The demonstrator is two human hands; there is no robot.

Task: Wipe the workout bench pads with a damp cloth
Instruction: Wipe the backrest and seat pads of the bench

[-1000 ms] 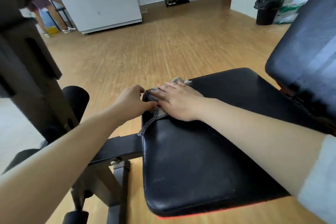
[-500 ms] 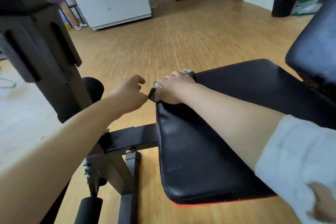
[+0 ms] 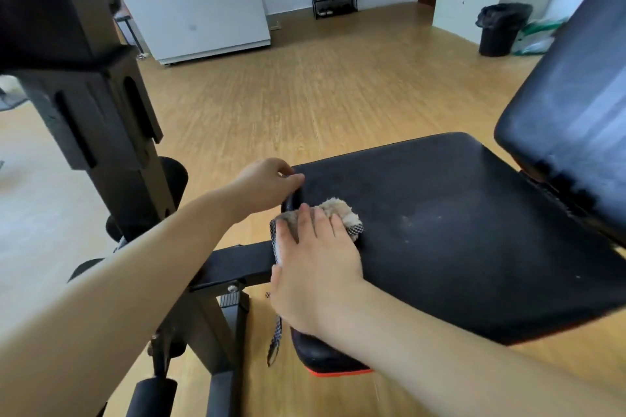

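The black seat pad (image 3: 457, 230) of the workout bench fills the middle right, with the raised black back pad (image 3: 569, 118) at the far right. A grey and beige cloth (image 3: 342, 213) lies bunched on the pad's left edge, and a strip of it hangs down past the side. My right hand (image 3: 315, 267) presses flat on the cloth, fingers spread. Fingers curled, my left hand (image 3: 267, 183) holds the pad's far left corner.
A black steel upright (image 3: 95, 105) and the bench frame (image 3: 237, 264) stand at the left, with foam rollers low down. Wooden floor stretches beyond. A white board, a shoe rack (image 3: 335, 3) and a black bin (image 3: 501, 29) stand along the far walls.
My right hand has slid with the cloth from the pad's far left corner toward me along the left edge. The left hand has moved onto that far corner. The view has shifted.
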